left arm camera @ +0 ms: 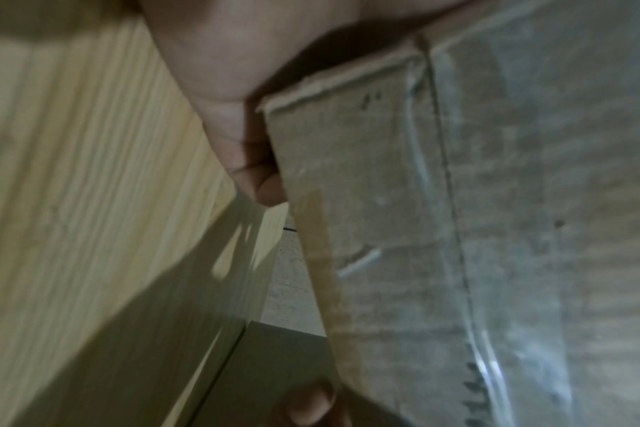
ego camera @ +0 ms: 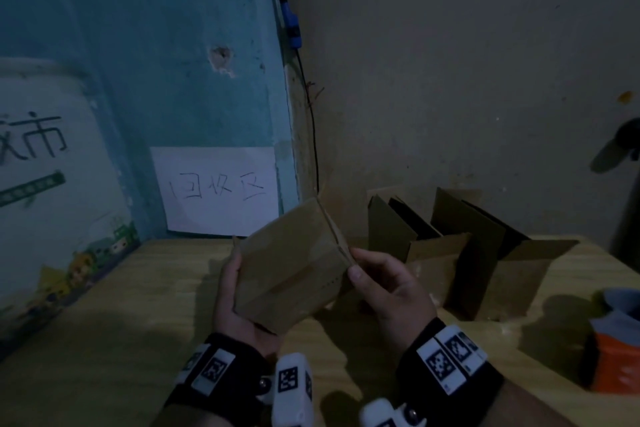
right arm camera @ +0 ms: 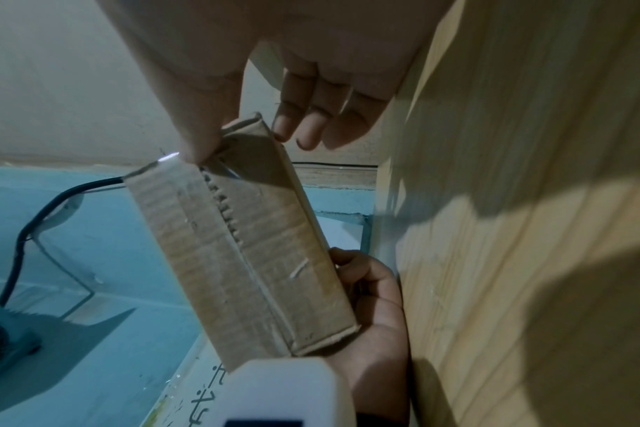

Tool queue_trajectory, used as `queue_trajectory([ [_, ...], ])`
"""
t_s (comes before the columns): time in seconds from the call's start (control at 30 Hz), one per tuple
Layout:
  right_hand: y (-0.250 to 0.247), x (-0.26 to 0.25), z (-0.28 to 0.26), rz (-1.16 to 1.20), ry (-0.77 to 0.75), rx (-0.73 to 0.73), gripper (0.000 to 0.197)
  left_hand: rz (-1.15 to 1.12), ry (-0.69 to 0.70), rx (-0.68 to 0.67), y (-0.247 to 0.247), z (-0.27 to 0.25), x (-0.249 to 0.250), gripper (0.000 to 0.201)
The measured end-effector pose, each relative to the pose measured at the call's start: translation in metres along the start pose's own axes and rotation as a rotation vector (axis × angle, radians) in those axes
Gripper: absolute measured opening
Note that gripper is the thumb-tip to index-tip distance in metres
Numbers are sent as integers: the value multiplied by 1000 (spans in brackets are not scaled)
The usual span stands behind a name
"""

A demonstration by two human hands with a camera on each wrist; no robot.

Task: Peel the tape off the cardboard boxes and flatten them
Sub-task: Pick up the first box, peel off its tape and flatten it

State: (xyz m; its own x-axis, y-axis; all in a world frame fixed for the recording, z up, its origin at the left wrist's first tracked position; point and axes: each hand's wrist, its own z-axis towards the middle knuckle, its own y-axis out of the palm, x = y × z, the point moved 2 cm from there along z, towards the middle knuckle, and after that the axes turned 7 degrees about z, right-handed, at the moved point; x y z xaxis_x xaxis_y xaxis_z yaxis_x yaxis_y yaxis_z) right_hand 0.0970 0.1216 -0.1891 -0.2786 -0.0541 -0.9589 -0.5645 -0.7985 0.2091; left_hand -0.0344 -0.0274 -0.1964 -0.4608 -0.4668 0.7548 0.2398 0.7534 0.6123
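A small brown cardboard box is held tilted above the wooden table, between both hands. My left hand grips its lower left end, thumb on the side and palm underneath. My right hand pinches its upper right edge between thumb and fingers. Clear tape runs along the box's seam, next to my left hand. In the right wrist view the tape's serrated end lies on the box, just below my right thumb; my left hand cups the far end.
Several opened cardboard boxes stand on the table at the back right by the wall. An orange and grey object lies at the right edge. A white paper sign hangs on the blue wall, and a black cable runs down the corner.
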Motion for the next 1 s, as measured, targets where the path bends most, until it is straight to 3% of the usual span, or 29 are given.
queue_trajectory([
  [0.17,3,-4,-2,46,-45,-118,46,7,31,-83,2,-1,4,44],
  [0.2,4,-5,-2,59,-54,-135,50,-5,31,-96,0,2,2,44],
  [0.3,5,-3,-1,68,-75,-161,50,69,141,-147,-4,6,2,79],
  [0.4,2,-2,0,-18,-131,-145,44,-157,-67,-170,-2,12,5,108],
  [0.43,2,-2,1,-38,-151,-132,42,-154,-71,-170,0,12,5,120],
  [0.5,0,-1,3,-47,-176,-121,36,-168,-70,-130,-5,16,1,109],
  [0.57,-1,0,4,-41,-193,-120,32,-35,5,-121,-6,12,-2,95],
  [0.67,-1,1,5,-43,-193,-127,36,-70,-43,-108,-4,22,-2,128],
  [0.83,-2,2,5,-55,-183,-160,36,-26,-44,-196,4,10,5,101],
  [0.9,-2,3,5,-32,-165,-186,30,-61,-29,-173,2,8,2,51],
  [0.93,-2,3,5,-28,-157,-195,30,-88,-52,-149,2,5,1,41],
  [1.0,-3,3,5,-21,-148,-210,31,72,2,-207,-5,12,1,52],
])
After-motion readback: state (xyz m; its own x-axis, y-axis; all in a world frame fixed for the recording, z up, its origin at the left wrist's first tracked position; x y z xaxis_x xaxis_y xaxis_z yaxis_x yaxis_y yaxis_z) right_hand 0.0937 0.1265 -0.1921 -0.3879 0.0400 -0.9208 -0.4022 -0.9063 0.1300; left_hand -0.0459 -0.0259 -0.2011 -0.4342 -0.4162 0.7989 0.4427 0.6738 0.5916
